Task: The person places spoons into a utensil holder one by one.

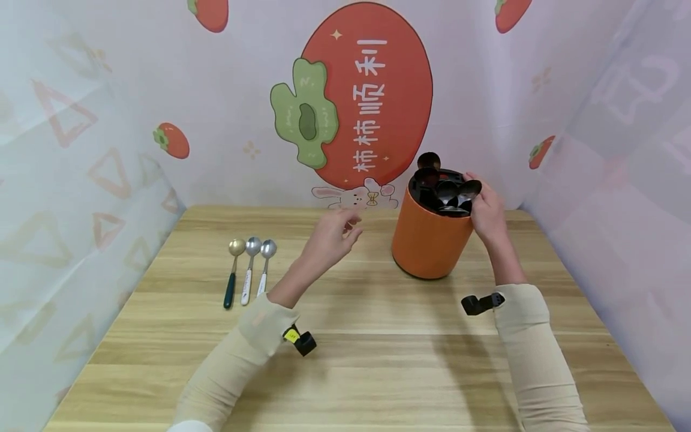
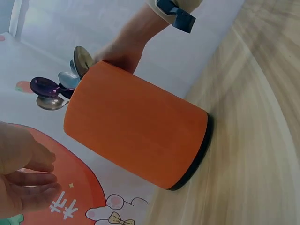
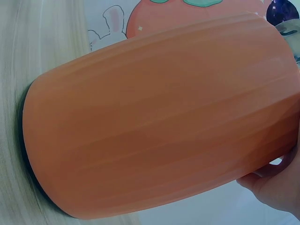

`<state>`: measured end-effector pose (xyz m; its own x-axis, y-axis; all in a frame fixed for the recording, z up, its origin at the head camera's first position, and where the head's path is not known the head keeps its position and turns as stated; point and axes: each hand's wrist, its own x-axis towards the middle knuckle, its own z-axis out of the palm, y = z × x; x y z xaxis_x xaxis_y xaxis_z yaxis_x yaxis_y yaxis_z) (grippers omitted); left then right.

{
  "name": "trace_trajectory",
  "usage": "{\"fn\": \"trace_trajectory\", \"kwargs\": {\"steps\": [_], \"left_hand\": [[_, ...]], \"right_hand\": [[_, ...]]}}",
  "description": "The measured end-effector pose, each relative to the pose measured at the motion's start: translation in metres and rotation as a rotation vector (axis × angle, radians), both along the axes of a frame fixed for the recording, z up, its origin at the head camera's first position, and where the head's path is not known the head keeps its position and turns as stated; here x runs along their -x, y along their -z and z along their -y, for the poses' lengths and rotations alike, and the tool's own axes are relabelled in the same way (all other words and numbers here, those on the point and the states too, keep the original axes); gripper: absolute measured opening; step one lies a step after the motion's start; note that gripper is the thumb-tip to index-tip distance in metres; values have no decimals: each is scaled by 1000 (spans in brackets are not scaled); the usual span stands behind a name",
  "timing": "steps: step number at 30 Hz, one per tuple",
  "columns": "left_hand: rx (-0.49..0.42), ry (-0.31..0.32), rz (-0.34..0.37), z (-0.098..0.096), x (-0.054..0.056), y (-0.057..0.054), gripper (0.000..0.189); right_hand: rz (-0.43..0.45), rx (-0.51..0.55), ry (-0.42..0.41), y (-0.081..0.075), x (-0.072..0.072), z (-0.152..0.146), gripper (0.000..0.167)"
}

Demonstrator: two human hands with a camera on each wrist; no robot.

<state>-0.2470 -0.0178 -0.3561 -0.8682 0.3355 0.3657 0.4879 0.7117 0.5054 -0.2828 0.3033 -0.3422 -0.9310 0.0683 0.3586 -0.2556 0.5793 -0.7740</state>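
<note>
An orange cylindrical utensil holder [image 1: 432, 240] with a black top and black base stands at the back right of the table. Several spoons [image 1: 447, 191] poke up from its top, bowls uppermost. My right hand [image 1: 488, 210] grips the holder's upper right side near the rim; in the right wrist view the hand [image 3: 276, 187] shows at the holder's top end. Left of the holder, my left hand [image 1: 332, 234] hovers over the table, fingers loosely bent and holding nothing. The left wrist view also shows this hand [image 2: 28, 173] apart from the holder.
Three spoons lie side by side on the table's left: one with a dark green handle [image 1: 230, 291] and two with white handles [image 1: 246, 287]. A printed cloth backdrop [image 1: 243, 90] rises behind the wooden table [image 1: 367, 360], with cloth sides left and right.
</note>
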Motion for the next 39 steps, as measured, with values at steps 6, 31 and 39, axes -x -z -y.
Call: {"fn": "trace_trajectory", "kwargs": {"steps": [6,31,39], "left_hand": [[9,-13,-20,15,-9,12,21],[12,-162,48,82,-41,63,19],[97,-231,71,113,-41,77,22]], "right_hand": [[-6,3,13,2,-1,-1,47],[-24,-8,9,5,-1,-3,49],[-17,-6,5,2,1,0,48]]}}
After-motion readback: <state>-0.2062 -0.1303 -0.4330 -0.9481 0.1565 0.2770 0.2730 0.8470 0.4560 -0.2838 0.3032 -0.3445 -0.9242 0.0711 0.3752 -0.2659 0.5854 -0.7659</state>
